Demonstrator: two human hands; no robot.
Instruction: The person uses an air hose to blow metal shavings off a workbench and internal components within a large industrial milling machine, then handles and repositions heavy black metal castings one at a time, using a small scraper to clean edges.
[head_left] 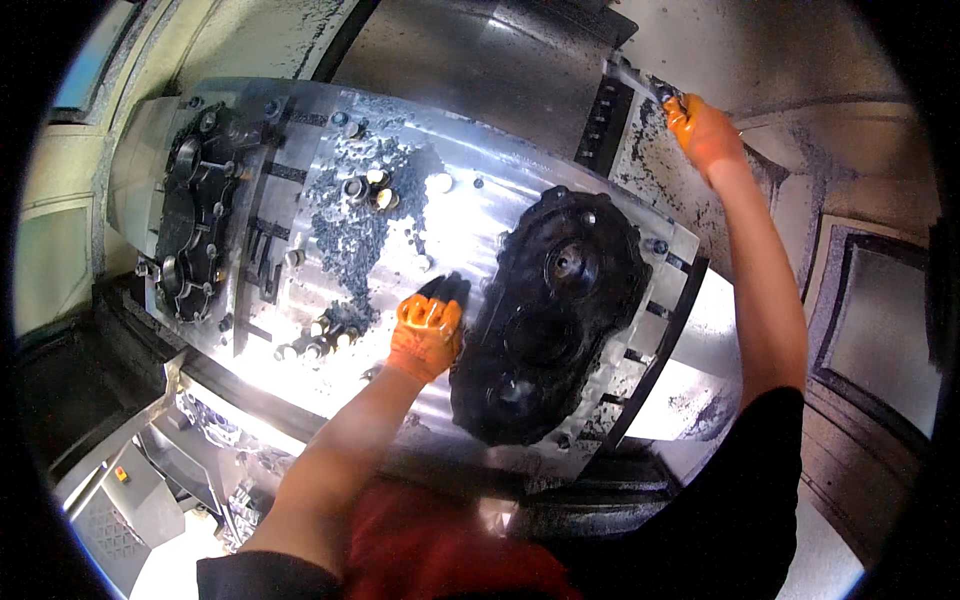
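My right hand [700, 132], in an orange glove, reaches far out to the upper right. Its fingers wrap round a dark spray gun [662, 92], and a pale streak runs from its tip toward the far left. My left hand [426, 335], gloved the same, is a closed fist low over the metal plate [470, 140]. A dark patch lies just beyond its knuckles; whether that is a held thing or a shadow I cannot make out. Right beside this fist lies a large black cast cover [560, 320], wet-looking, with round bosses and a scalloped edge.
A second black casting [190, 215] is fastened at the plate's left end. Dark metal chips [350, 220] spread over the plate's middle, with loose round fittings [375, 190] among them and more fittings [318, 340] near the front edge. Machine walls [870, 310] enclose the right side.
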